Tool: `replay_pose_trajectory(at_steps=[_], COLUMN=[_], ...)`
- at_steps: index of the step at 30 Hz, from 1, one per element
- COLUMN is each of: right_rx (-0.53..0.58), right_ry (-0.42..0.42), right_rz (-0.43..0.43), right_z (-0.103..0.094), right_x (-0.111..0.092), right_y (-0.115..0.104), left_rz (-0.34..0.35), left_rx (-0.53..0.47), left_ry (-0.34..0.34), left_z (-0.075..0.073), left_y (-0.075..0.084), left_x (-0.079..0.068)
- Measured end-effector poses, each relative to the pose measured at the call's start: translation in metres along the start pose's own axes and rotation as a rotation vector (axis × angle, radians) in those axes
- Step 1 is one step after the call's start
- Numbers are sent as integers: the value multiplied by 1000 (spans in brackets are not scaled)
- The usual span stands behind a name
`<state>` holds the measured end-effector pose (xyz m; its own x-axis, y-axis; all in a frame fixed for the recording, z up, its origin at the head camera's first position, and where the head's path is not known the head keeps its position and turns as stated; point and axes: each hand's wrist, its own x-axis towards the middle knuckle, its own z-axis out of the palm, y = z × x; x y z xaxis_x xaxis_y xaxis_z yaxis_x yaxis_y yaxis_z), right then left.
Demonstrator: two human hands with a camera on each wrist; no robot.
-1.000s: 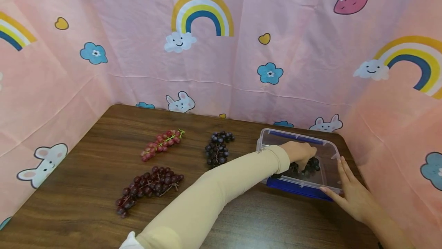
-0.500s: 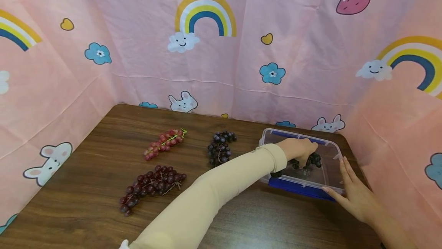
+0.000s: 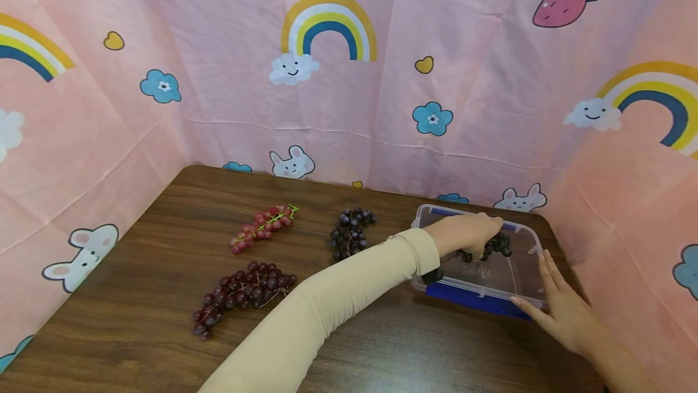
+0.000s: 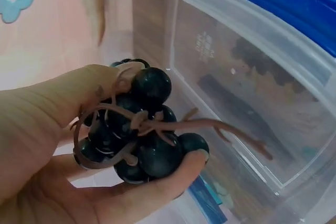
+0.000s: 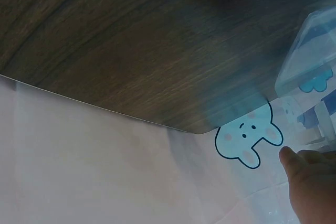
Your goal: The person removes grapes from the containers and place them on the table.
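My left hand point(image 3: 462, 234) reaches across to the right, over a clear plastic box point(image 3: 520, 281) with blue latches. It grips a bunch of black grapes point(image 4: 157, 150), thumb on one side and fingers curled round the other, with a brown stem sticking out. In the head view part of that bunch point(image 3: 498, 246) shows past the fingers, within the box's outline. My right hand point(image 3: 564, 317) rests at the box's near right corner, fingers straight along the right side and thumb on the front rim. Fingertips of it show beside the box in the right wrist view.
Three other bunches lie on the wooden table point(image 3: 382, 350): light red grapes point(image 3: 262, 228) at the back left, dark red grapes point(image 3: 242, 293) nearer, dark purple grapes point(image 3: 349, 235) mid-table, partly behind the left sleeve point(image 3: 327, 296). Pink printed cloth point(image 3: 229, 36) walls the back and sides.
My left hand has risen slightly and shifted a little left with the black grapes, now showing more of them. The right hand stays at the box's corner. The head view has shifted slightly.
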<state>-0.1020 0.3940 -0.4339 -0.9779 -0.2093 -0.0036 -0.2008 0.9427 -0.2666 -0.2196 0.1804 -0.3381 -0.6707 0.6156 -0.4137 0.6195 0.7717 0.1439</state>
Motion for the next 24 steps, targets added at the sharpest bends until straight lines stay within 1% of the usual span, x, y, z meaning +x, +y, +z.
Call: replay_pose_trajectory(at_steps=[10,14,20,24], right_rx=[-6,2,5,-6], right_ry=[3,3,10,12], right_rz=[-6,-7,-8,-5], right_z=[0,1,2,0], right_x=[2,2,3,2], right_y=[-1,-1,0,0], left_rz=[18,48,91,119], left_rx=[-141,-194,-201,-169], left_ry=[16,41,104,175], left_z=[0,0,2,6], left_y=[-15,-21,-29,-32], left_x=[-17,-27,-42,-51])
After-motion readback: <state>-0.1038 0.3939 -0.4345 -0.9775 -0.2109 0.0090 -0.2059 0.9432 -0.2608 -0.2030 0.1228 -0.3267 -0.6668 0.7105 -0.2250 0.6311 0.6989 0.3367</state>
